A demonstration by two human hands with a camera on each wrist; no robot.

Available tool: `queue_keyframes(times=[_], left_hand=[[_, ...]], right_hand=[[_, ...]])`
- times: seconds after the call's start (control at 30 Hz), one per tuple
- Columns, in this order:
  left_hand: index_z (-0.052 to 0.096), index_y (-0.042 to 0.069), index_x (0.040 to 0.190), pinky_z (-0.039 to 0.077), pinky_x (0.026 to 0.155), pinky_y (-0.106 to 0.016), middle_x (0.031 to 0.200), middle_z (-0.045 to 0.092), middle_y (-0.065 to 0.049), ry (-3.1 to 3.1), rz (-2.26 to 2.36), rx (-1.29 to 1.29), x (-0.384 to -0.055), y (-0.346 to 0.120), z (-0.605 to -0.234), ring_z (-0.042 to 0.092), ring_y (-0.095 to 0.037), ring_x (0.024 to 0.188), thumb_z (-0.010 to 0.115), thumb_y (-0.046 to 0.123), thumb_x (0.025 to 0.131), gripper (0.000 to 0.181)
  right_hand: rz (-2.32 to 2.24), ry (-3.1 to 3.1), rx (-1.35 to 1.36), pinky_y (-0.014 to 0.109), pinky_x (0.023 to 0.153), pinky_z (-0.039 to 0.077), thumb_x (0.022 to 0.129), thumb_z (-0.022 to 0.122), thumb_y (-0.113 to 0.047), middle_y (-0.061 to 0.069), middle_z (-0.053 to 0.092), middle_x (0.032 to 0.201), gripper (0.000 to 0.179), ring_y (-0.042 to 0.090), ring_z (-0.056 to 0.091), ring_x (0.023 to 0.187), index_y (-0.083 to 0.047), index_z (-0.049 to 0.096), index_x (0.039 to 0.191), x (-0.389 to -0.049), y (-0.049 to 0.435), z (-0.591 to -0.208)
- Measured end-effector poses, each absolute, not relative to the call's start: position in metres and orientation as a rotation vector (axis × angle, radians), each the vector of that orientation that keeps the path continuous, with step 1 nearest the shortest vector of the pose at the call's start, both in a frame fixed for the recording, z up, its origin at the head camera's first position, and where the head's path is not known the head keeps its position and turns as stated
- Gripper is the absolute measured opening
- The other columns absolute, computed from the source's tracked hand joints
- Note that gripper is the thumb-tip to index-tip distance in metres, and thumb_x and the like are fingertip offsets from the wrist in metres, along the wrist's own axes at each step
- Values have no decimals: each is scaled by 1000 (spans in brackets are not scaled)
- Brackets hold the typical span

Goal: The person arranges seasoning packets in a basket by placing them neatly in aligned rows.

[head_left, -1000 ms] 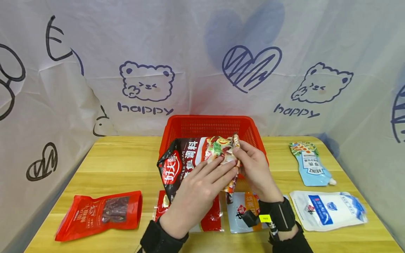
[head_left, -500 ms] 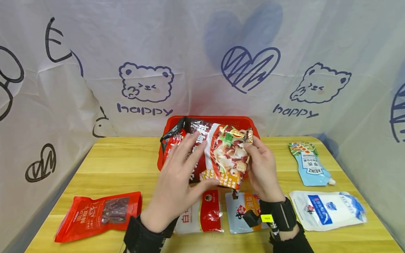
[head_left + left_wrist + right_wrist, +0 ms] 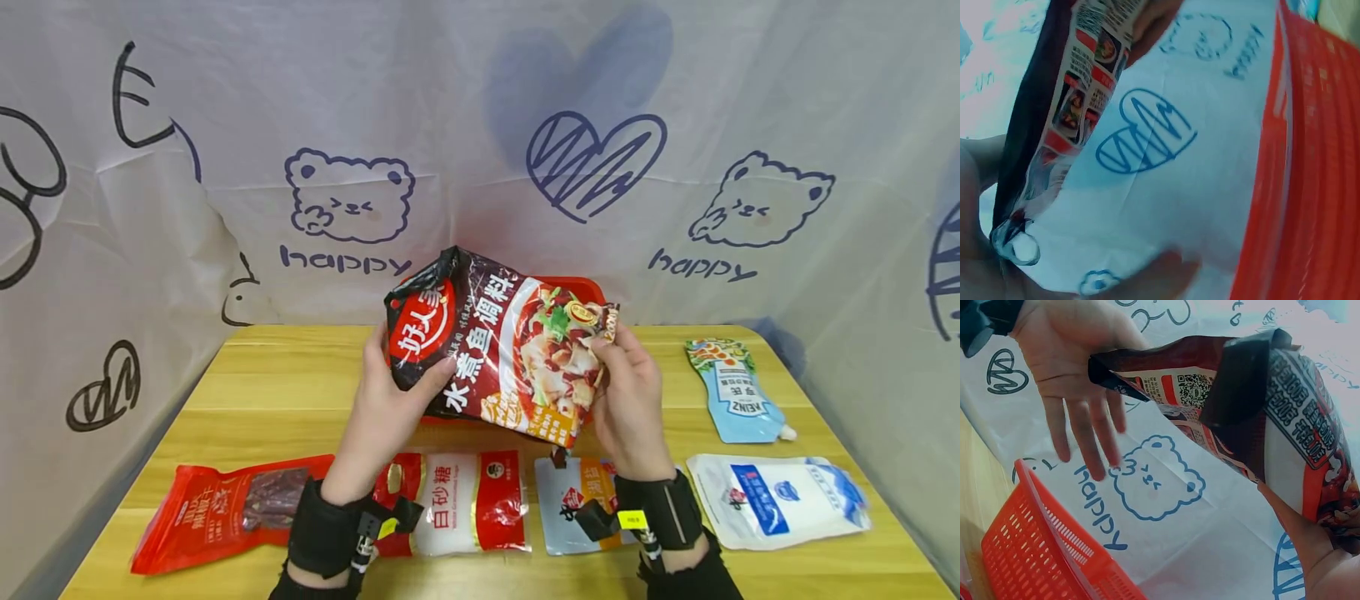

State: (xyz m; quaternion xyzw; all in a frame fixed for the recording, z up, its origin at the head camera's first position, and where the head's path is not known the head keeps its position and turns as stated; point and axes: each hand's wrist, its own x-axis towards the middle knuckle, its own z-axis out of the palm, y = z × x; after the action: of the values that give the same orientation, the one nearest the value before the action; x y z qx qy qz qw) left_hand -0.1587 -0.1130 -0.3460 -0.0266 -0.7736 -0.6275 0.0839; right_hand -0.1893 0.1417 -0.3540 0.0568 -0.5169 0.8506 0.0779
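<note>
A dark seasoning packet with a food picture is held up tilted over the red basket, hiding most of it in the head view. My right hand pinches the packet's right end, thumb on the printed front. At the other end, the thumb of my left hand lies across the front, its fingers behind the packet. From the right wrist view, those left fingers are straight and spread, apart from the packet's back.
Along the front lie a red dried-chilli bag, a white sugar bag, a salt pouch and a white-and-blue bag. A light-blue Heinz pouch lies at right. A drawn-on white cloth hangs behind the table.
The packet has risen and turned, its left end lifting more. My left hand has moved off its front to the left end. My right hand keeps its pinch, moving slightly right.
</note>
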Motion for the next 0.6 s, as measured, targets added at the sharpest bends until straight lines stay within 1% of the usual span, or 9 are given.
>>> queue_keyframes(times=[0.07, 0.13, 0.2, 0.27, 0.4, 0.6], left_hand=[[24, 6, 156, 51, 104, -40, 145, 48, -15, -2253, -2005, -105, -161, -112, -346, 55, -27, 125, 74, 24, 97, 80], [33, 6, 152, 54, 98, -33, 139, 53, -14, -2195, -2099, -133, -162, -112, -347, 59, -25, 118, 73, 18, 97, 68], [40, 7, 149, 56, 93, -30, 135, 57, -13, -2151, -2152, -141, -162, -112, -347, 62, -23, 114, 73, 13, 97, 62], [44, 7, 147, 58, 91, -31, 133, 59, -13, -2111, -2198, -136, -161, -112, -347, 64, -23, 112, 73, 11, 96, 58], [47, 7, 145, 58, 92, -34, 134, 60, -14, -2075, -2230, -89, -159, -112, -347, 65, -25, 112, 73, 7, 96, 56], [53, 5, 141, 59, 90, -33, 130, 62, -14, -2054, -2162, -78, -157, -111, -347, 66, -25, 109, 75, 2, 93, 52]], right_hand=[[2552, -1543, 170, 31, 105, 52, 109, 40, -6, 13, 48, 151, 47, 24, 54, 133, -2, 42, 156, -189, 141, -354], [2552, -1540, 172, 30, 105, 51, 109, 41, -5, 13, 49, 151, 47, 23, 54, 133, -1, 42, 155, -189, 141, -354], [2556, -1540, 184, 30, 105, 52, 108, 40, -5, 13, 50, 150, 47, 24, 54, 133, -1, 42, 155, -189, 139, -355], [2558, -1546, 193, 30, 105, 51, 108, 40, -4, 12, 50, 150, 47, 24, 53, 134, -1, 41, 155, -189, 138, -356], [2564, -1582, 215, 30, 106, 50, 109, 39, -4, 9, 47, 153, 49, 22, 50, 136, -2, 38, 157, -190, 136, -357], [2588, -1610, 237, 30, 108, 49, 110, 38, -6, 8, 45, 154, 49, 21, 50, 136, -5, 37, 158, -190, 135, -358]])
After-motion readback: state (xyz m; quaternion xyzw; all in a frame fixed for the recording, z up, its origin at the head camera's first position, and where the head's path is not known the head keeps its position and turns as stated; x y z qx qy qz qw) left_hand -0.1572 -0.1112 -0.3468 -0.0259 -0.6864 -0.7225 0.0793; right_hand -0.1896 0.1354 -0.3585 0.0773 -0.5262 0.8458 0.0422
